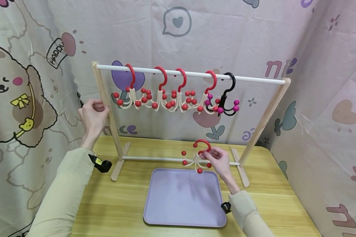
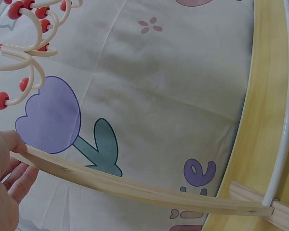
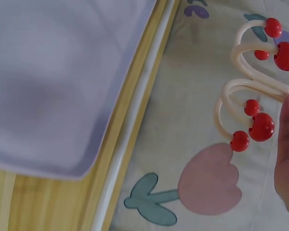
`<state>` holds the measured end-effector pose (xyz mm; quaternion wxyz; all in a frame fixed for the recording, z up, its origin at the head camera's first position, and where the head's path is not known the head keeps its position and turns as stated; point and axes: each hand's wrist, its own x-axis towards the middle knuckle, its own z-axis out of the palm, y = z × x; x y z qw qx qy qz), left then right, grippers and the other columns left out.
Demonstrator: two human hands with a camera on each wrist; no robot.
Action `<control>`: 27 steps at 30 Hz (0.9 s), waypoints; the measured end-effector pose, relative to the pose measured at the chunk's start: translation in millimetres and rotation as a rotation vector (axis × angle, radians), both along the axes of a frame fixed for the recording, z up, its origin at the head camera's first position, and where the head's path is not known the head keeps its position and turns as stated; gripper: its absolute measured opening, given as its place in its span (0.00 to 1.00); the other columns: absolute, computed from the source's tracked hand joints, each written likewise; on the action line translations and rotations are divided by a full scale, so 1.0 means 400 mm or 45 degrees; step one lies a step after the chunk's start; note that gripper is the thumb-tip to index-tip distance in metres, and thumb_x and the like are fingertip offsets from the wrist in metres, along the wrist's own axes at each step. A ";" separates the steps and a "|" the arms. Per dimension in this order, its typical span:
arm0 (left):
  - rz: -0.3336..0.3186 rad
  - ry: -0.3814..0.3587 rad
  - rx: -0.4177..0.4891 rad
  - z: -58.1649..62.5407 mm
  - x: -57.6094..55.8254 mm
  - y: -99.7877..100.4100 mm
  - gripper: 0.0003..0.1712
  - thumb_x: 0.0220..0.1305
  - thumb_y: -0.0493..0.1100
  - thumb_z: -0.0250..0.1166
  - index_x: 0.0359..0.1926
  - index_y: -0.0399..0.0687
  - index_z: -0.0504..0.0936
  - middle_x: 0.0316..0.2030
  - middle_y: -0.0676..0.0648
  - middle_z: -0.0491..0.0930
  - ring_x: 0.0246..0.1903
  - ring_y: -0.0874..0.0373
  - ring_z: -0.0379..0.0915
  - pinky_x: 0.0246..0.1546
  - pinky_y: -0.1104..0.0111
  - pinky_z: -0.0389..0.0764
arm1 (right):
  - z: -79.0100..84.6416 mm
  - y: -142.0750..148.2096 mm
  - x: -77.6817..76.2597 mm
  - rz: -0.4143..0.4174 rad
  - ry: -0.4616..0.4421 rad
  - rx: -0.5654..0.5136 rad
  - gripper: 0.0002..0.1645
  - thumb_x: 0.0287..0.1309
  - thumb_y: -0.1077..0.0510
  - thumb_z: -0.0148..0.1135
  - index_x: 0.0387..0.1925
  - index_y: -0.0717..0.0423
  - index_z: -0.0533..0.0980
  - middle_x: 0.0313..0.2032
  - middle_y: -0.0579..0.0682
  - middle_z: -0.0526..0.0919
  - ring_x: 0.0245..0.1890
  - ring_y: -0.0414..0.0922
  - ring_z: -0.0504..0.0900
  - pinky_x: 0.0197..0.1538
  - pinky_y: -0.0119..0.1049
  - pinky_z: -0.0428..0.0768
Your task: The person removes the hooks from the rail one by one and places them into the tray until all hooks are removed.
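Note:
My left hand (image 1: 93, 115) grips the left wooden post (image 1: 113, 126) of a garment rack, thumb on one side and fingers on the other in the left wrist view. Low in front of the rack, my right hand (image 1: 221, 163) pinches the red hook of a cream claw hanger (image 1: 197, 158) with red beads on its curved arms. In the right wrist view its arms (image 3: 260, 82) spread out beyond the fingertips. Several matching claw hangers (image 1: 132, 95) hang from the white top rail (image 1: 192, 73). Right of them hangs a black claw hanger (image 1: 222, 100) with magenta beads.
A lilac tray (image 1: 184, 197) lies on the wooden table (image 1: 106, 204) in front of the rack. The rack's white lower bar (image 1: 154, 159) runs behind the tray, between two wooden feet (image 1: 241, 171). Patterned curtains (image 1: 225, 33) stand behind and at both sides.

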<state>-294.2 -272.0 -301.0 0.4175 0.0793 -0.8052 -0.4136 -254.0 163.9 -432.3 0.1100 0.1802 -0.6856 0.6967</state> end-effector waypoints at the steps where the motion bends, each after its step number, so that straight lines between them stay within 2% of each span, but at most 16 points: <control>1: 0.003 -0.001 -0.004 0.000 0.000 0.000 0.14 0.61 0.38 0.64 0.46 0.36 0.85 0.40 0.34 0.88 0.23 0.89 0.64 0.43 0.81 0.67 | -0.002 -0.007 -0.001 0.011 -0.008 0.006 0.12 0.61 0.71 0.63 0.40 0.82 0.76 0.31 0.53 0.91 0.29 0.38 0.90 0.38 0.36 0.87; 4: 0.004 -0.003 -0.001 -0.001 0.002 0.000 0.14 0.60 0.38 0.64 0.46 0.36 0.85 0.40 0.34 0.88 0.23 0.89 0.64 0.43 0.81 0.67 | -0.010 -0.026 -0.003 0.053 -0.018 0.043 0.12 0.62 0.70 0.63 0.41 0.81 0.77 0.33 0.66 0.89 0.30 0.38 0.90 0.38 0.37 0.88; 8: 0.001 0.000 0.006 -0.001 0.002 0.000 0.14 0.60 0.38 0.65 0.46 0.37 0.84 0.40 0.33 0.88 0.23 0.89 0.63 0.52 0.74 0.66 | -0.020 -0.049 -0.005 0.088 -0.016 0.123 0.11 0.62 0.69 0.64 0.40 0.78 0.79 0.36 0.75 0.85 0.31 0.38 0.90 0.37 0.38 0.88; 14: 0.003 0.018 -0.008 0.000 0.002 0.000 0.14 0.59 0.37 0.64 0.45 0.36 0.85 0.40 0.34 0.88 0.22 0.90 0.64 0.37 0.86 0.66 | -0.034 -0.085 -0.003 0.118 -0.038 0.241 0.12 0.61 0.67 0.66 0.43 0.74 0.81 0.36 0.73 0.86 0.32 0.37 0.89 0.31 0.32 0.83; 16: 0.002 0.019 -0.005 -0.001 0.002 0.000 0.14 0.59 0.37 0.64 0.45 0.36 0.84 0.40 0.33 0.88 0.22 0.90 0.64 0.37 0.87 0.66 | -0.038 -0.096 -0.002 0.151 -0.057 0.258 0.13 0.62 0.66 0.66 0.44 0.74 0.81 0.37 0.73 0.86 0.32 0.39 0.90 0.29 0.31 0.82; 20: 0.003 0.010 -0.003 -0.002 0.000 0.000 0.13 0.60 0.37 0.64 0.46 0.36 0.84 0.40 0.33 0.88 0.22 0.91 0.63 0.40 0.85 0.66 | -0.049 -0.119 -0.002 0.232 -0.080 0.254 0.13 0.62 0.66 0.65 0.44 0.75 0.81 0.38 0.74 0.86 0.34 0.46 0.91 0.34 0.34 0.86; 23: -0.002 0.008 -0.002 -0.001 -0.002 0.000 0.13 0.61 0.37 0.64 0.46 0.35 0.84 0.40 0.32 0.87 0.23 0.91 0.62 0.47 0.81 0.66 | -0.057 -0.134 -0.001 0.277 -0.095 0.251 0.13 0.62 0.67 0.65 0.44 0.76 0.81 0.39 0.74 0.86 0.35 0.45 0.91 0.37 0.34 0.87; 27: -0.002 0.012 -0.001 0.000 -0.002 -0.001 0.13 0.60 0.37 0.64 0.46 0.35 0.84 0.40 0.31 0.87 0.23 0.91 0.62 0.53 0.72 0.69 | -0.070 -0.154 -0.001 0.308 -0.099 0.286 0.13 0.62 0.67 0.65 0.45 0.73 0.82 0.40 0.73 0.86 0.35 0.42 0.91 0.35 0.32 0.85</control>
